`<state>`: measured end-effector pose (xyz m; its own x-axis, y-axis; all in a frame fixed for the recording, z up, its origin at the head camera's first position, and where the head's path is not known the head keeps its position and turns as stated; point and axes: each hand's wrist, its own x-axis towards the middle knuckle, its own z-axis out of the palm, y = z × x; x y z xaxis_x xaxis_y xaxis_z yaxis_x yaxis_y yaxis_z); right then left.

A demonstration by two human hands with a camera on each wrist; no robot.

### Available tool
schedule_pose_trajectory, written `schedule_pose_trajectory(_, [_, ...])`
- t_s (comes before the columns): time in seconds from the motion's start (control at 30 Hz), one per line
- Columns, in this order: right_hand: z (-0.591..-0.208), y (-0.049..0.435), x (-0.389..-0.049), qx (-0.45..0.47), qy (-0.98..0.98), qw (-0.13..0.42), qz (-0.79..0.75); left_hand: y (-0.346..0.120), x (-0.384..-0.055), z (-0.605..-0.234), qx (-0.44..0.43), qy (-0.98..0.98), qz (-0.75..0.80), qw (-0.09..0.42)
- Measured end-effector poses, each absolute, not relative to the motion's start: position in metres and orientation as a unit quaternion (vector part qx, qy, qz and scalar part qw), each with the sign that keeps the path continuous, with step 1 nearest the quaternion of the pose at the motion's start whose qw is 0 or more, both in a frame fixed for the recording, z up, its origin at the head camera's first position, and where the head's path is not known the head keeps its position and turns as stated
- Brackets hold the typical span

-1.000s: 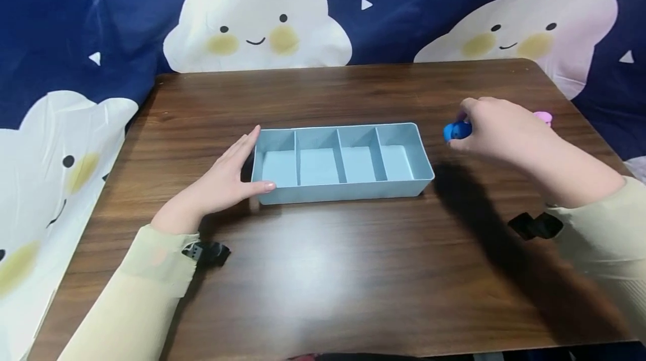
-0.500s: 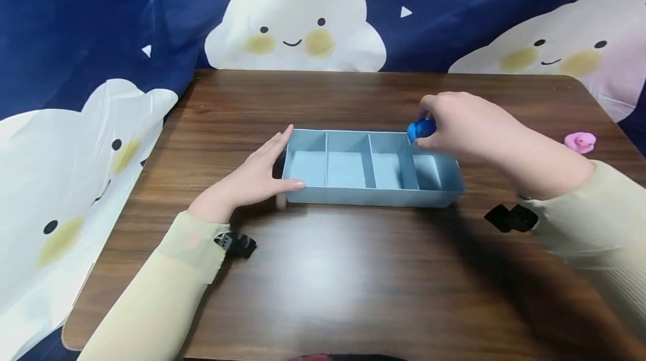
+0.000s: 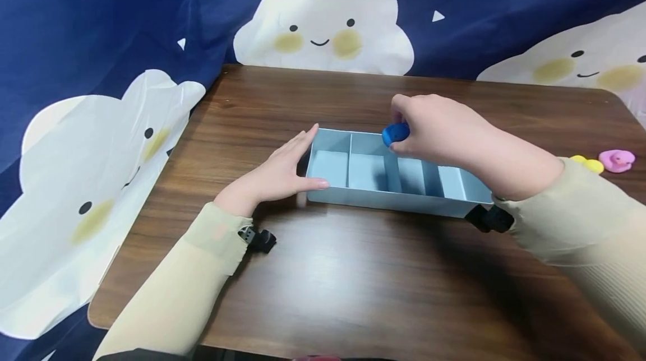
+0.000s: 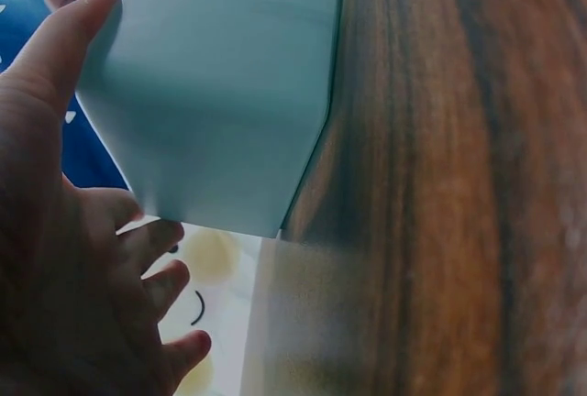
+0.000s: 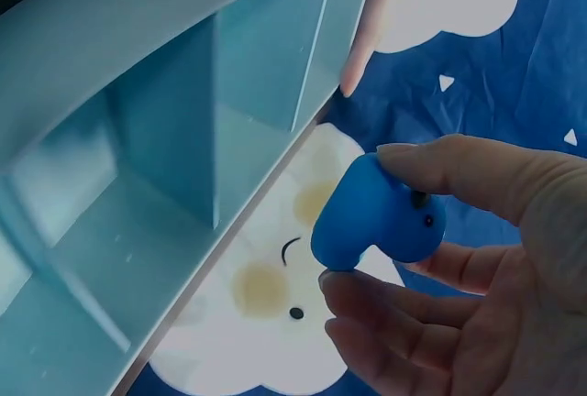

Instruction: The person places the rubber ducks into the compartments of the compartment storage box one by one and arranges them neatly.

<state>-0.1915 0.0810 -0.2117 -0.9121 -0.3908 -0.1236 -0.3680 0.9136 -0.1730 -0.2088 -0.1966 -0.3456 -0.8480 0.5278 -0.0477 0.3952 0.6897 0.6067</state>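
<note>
A light blue box (image 3: 383, 197) with a row of compartments lies on the table, each compartment in sight bare inside. My left hand (image 3: 275, 177) spans its left end, fingers straight, the thumb at the front rim; the left wrist view shows the thumb by the box (image 4: 220, 93) edge. Over the rear rim, near the second and third compartments from the left, my right hand (image 3: 444, 134) pinches a small blue toy duck (image 3: 396, 134) between thumb and fingers. In the right wrist view the duck (image 5: 371, 213) shows dark eyes and hangs outside the compartments.
A pink toy duck (image 3: 617, 160) and a yellow toy (image 3: 587, 163), partly behind my right sleeve, sit at the right of the wooden table (image 3: 323, 277). A dark blue cloth (image 3: 202, 8) with clouds hangs behind the table and down its left side.
My right hand has carried the blue duck leftward from the table right of the box to above it. My left hand stays at the box's end. The head view has turned; the yellow toy now shows.
</note>
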Motion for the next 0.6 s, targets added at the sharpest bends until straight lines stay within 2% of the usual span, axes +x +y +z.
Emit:
schedule_pose_trajectory(0.23, [-0.216,0.055,-0.194,-0.223,0.969,0.073,-0.073,-0.198,-0.211,-0.347,0.263,0.911,0.3,0.103])
schedule_pose_trajectory(0.6, [-0.23,0.008,-0.203,-0.264,0.962,0.055,-0.045,-0.2,-0.212,-0.347,0.245,0.91,0.311,0.124])
